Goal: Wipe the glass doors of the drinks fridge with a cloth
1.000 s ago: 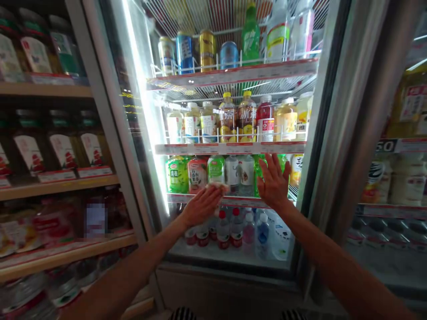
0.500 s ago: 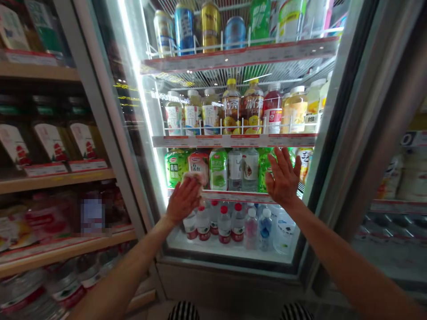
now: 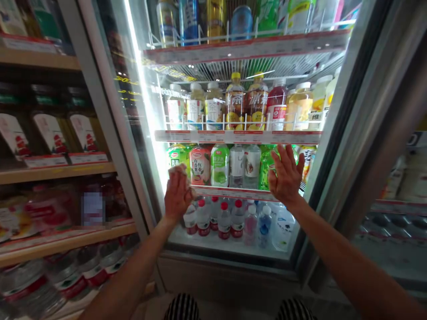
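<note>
Two hands are up at the glass (image 3: 208,246): the left hand (image 3: 176,196), at eight o'clock in view, has its fingers together on a cloth (image 3: 182,169); the right hand (image 3: 286,177), at three o'clock, has its fingers apart. Bottles (image 3: 224,223) stand beyond, at six o'clock.

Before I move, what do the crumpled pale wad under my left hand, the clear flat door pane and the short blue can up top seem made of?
Pale wad: probably soft, matte cloth, judging by its folds; paper possible.
Door pane: likely smooth, glossy glass, since light streaks reflect off it.
Blue can: apparently metal, slightly shiny, by its narrowed rim.
</note>
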`<state>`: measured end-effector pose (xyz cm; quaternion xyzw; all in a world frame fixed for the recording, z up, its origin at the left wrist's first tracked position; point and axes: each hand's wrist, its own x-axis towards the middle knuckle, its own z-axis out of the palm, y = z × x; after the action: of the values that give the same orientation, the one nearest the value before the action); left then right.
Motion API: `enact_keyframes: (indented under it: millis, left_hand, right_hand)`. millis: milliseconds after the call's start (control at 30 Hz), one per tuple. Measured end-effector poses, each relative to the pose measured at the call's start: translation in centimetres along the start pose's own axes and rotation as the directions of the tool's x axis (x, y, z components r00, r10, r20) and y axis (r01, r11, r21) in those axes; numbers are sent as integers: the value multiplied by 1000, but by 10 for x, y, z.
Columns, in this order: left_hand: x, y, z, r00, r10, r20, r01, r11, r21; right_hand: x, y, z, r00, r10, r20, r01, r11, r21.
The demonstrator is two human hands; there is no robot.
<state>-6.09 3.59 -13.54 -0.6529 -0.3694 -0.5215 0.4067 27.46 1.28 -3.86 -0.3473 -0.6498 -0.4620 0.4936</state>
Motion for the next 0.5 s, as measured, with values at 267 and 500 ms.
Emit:
enact_keyframes:
  millis: [267, 500]
  left_hand:
    - [0, 41, 12, 976, 190, 109, -182, 980, -74]
    - [-7, -8, -1, 943, -306, -132, 309, 951, 6]
  right_hand:
    - [-1, 0, 1, 1000, 0, -18, 0, 1000, 21]
    - [0, -1, 1, 1000, -1, -31, 1, 1000, 17]
